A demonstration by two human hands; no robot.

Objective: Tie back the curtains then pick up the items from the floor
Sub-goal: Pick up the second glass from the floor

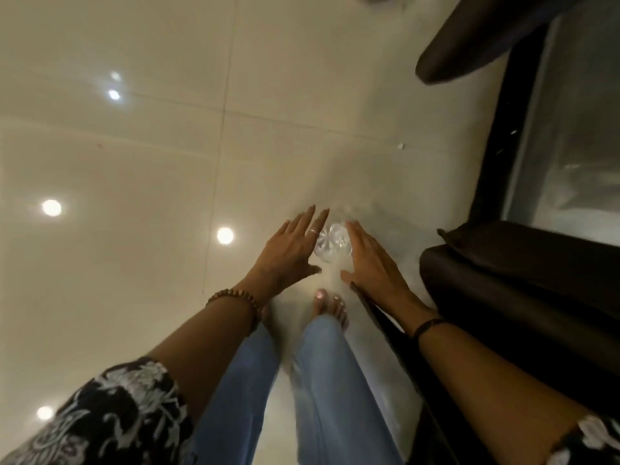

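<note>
A clear plastic bottle [332,242] lies on the glossy cream floor tiles, its ribbed base turned towards me. My left hand [291,250] is stretched out just left of it, fingers straight and spread, a ring on one finger. My right hand [372,263] reaches down on the bottle's right side with straight fingers. Both hands flank the bottle closely; whether either touches it I cannot tell. The far part of the bottle is blurred. No curtain is in view.
A dark sofa arm [523,283] stands close on my right, with a glass-topped dark-framed table [567,135] behind it. A small white scrap [400,146] lies on the floor farther off. My bare feet [330,305] stand just behind the bottle. Open floor spreads to the left.
</note>
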